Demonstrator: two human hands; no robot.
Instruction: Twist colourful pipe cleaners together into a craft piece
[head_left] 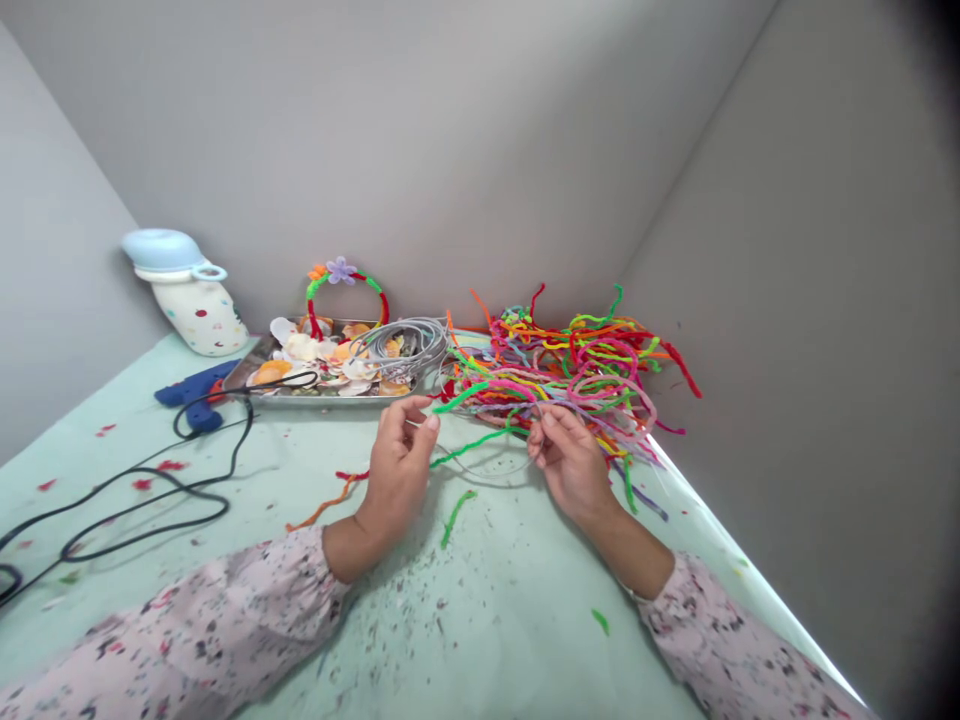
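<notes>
A thin grey wire (pixel 487 474) bends in a loop between my two hands over the table. My left hand (pixel 401 465) has its thumb and forefinger drawn together at the loop's left side, where the exact grip is partly hidden. Pinched at the right side, the wire is between the fingers of my right hand (pixel 571 462). A bright green pipe cleaner (pixel 469 397) runs along the upper side, close to my left fingertips; whether it is wound on the wire I cannot tell. Behind my right hand lies a tangled heap of coloured pipe cleaners (pixel 600 345).
A metal tray (pixel 330 401) of shells (pixel 300 348) holds a coiled wire (pixel 420 345) and a flowered pipe-cleaner hoop (pixel 383 300). Left of it are a blue glue gun (pixel 201 412), its black cord (pixel 150 478) and a white bottle (pixel 199 310). Green scraps (pixel 456 520) dot the table.
</notes>
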